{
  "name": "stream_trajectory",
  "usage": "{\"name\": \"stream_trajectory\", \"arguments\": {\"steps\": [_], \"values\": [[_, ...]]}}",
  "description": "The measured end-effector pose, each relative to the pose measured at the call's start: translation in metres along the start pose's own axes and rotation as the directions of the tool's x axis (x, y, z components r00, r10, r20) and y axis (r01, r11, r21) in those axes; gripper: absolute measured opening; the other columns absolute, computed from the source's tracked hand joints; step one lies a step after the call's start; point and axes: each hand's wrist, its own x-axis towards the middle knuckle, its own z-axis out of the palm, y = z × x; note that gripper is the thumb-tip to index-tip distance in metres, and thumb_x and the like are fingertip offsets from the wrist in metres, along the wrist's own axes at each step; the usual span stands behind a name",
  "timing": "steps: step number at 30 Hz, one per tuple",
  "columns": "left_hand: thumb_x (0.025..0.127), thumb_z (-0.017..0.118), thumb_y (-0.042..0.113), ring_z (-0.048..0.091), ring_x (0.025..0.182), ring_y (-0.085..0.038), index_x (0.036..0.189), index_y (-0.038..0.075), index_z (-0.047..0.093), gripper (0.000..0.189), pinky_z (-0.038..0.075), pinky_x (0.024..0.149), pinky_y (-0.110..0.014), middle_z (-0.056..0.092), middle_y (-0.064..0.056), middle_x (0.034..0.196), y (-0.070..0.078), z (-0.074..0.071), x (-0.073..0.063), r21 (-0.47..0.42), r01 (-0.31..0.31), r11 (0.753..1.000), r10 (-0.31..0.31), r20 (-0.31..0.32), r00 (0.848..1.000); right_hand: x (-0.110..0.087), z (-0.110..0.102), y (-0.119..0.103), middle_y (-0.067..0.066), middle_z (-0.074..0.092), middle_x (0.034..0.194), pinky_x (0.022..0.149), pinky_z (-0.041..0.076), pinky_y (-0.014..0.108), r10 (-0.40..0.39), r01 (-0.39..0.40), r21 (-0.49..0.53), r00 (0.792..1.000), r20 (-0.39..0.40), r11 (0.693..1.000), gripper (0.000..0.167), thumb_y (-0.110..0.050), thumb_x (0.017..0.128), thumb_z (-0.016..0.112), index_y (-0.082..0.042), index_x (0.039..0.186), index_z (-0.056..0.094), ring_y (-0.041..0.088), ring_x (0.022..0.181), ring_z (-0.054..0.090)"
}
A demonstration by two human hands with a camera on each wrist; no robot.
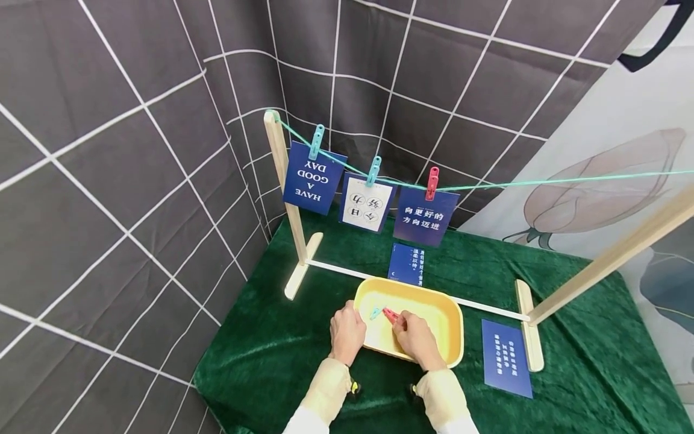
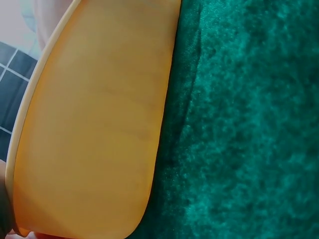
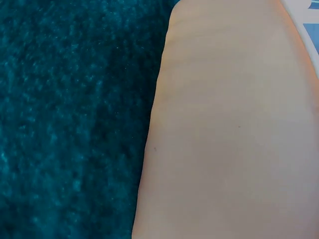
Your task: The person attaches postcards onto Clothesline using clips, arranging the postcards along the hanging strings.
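A yellow plastic basin (image 1: pixel 452 325) stands on the green cloth, its outer wall filling much of both wrist views. At the basin's left end, my left hand (image 1: pixel 347 333) grips the rim (image 2: pixel 31 94); the fingers inside are mostly hidden. My right hand (image 1: pixel 418 339) reaches into the basin and pinches a red clothespin (image 1: pixel 390 314), partly covered by the fingers. Just left of it, a light-blue clothespin (image 1: pixel 375 313) lies on the basin floor. Neither wrist view shows the clothespins.
Behind the basin, a green line (image 1: pixel 488 185) runs between wooden posts (image 1: pixel 284 175). Light-blue clothespins (image 1: pixel 316 142) and a red one hold three cards (image 1: pixel 367 202) on it. One blue card (image 1: pixel 406 263) lies behind the basin, another blue card (image 1: pixel 506 358) to its right, near the stand's foot (image 1: pixel 530 331).
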Motion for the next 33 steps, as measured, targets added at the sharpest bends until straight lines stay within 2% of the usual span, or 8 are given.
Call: {"name": "stream_trajectory", "arguments": {"steps": [9, 13, 16, 18, 20, 25, 29, 33], "values": [[0.088, 0.059, 0.013, 0.062, 0.072, -0.025, 0.100, 0.003, 0.062, 0.016, 0.050, 0.065, -0.037, 0.065, -0.010, 0.084, 0.000, -0.003, -0.002, -0.020, 0.021, 1.000, -0.021, 0.009, 1.000, -0.012, -0.006, -0.001, 0.009, 0.052, 0.098, 0.078, 0.042, 0.037, -0.099, 0.154, 0.195, 0.959, -0.266, 0.969, 0.006, -0.015, 0.088, 0.057, -0.011, 0.084, 0.055, 0.023, 0.091, 0.050], [0.087, 0.060, 0.012, 0.061, 0.071, -0.024, 0.098, 0.004, 0.063, 0.014, 0.049, 0.065, -0.037, 0.065, -0.010, 0.083, -0.002, -0.004, -0.004, -0.050, 0.021, 0.999, -0.020, 0.016, 1.000, -0.019, -0.008, 0.001, 0.004, 0.061, 0.089, 0.063, 0.044, 0.025, -0.074, 0.210, 0.335, 0.923, -0.376, 0.919, 0.006, -0.015, 0.089, 0.059, -0.010, 0.086, 0.056, 0.015, 0.077, 0.055], [0.087, 0.060, 0.012, 0.062, 0.072, -0.023, 0.098, 0.005, 0.064, 0.014, 0.050, 0.066, -0.037, 0.066, -0.009, 0.084, -0.004, -0.005, -0.005, -0.062, 0.012, 0.998, -0.010, 0.036, 0.999, -0.022, -0.008, 0.004, 0.006, 0.064, 0.084, 0.057, 0.043, 0.016, -0.037, 0.283, 0.470, 0.884, -0.466, 0.836, 0.010, -0.009, 0.086, 0.063, -0.004, 0.091, 0.056, 0.008, 0.068, 0.056], [0.087, 0.060, 0.013, 0.062, 0.072, -0.023, 0.098, 0.005, 0.064, 0.014, 0.049, 0.066, -0.038, 0.066, -0.009, 0.085, -0.005, -0.005, -0.004, -0.067, 0.005, 0.998, -0.002, 0.037, 0.999, -0.023, -0.009, 0.006, 0.008, 0.063, 0.084, 0.059, 0.044, 0.013, -0.010, 0.340, 0.575, 0.867, -0.499, 0.744, 0.018, -0.005, 0.085, 0.063, 0.002, 0.098, 0.053, 0.006, 0.068, 0.056], [0.088, 0.059, 0.013, 0.062, 0.074, -0.023, 0.099, 0.005, 0.064, 0.015, 0.050, 0.067, -0.038, 0.066, -0.009, 0.086, -0.006, -0.006, -0.003, -0.073, 0.000, 0.997, 0.003, 0.038, 0.999, -0.024, -0.012, 0.007, 0.007, 0.061, 0.088, 0.065, 0.046, 0.012, 0.027, 0.360, 0.679, 0.872, -0.488, 0.640, 0.027, -0.002, 0.084, 0.063, 0.006, 0.105, 0.049, 0.004, 0.073, 0.058], [0.087, 0.059, 0.011, 0.061, 0.072, -0.022, 0.096, 0.005, 0.065, 0.012, 0.049, 0.065, -0.038, 0.066, -0.009, 0.083, -0.009, -0.008, 0.001, -0.084, -0.007, 0.996, 0.009, 0.029, 1.000, -0.029, -0.023, 0.011, 0.001, 0.062, 0.098, 0.079, 0.048, 0.018, 0.094, 0.269, 0.886, 0.941, -0.326, 0.378, 0.039, -0.003, 0.088, 0.058, 0.010, 0.122, 0.045, 0.006, 0.087, 0.061], [0.087, 0.060, 0.010, 0.061, 0.071, -0.021, 0.096, 0.005, 0.065, 0.011, 0.049, 0.065, -0.037, 0.067, -0.009, 0.083, -0.009, -0.007, 0.002, -0.101, -0.001, 0.995, 0.006, 0.045, 0.999, -0.033, -0.030, 0.017, 0.007, 0.065, 0.103, 0.084, 0.047, 0.024, 0.028, 0.243, 0.966, 0.969, -0.246, 0.089, 0.039, 0.003, 0.091, 0.049, 0.015, 0.127, 0.040, 0.011, 0.091, 0.062], [0.088, 0.060, 0.012, 0.061, 0.074, -0.021, 0.100, 0.005, 0.065, 0.015, 0.050, 0.068, -0.037, 0.067, -0.009, 0.087, -0.008, -0.004, 0.002, -0.104, 0.028, 0.994, -0.022, 0.063, 0.998, -0.033, -0.031, 0.023, 0.013, 0.065, 0.105, 0.086, 0.046, 0.026, -0.123, 0.275, 0.956, 0.950, -0.287, -0.100, 0.030, 0.012, 0.092, 0.039, 0.015, 0.120, 0.047, 0.016, 0.092, 0.063]]}}
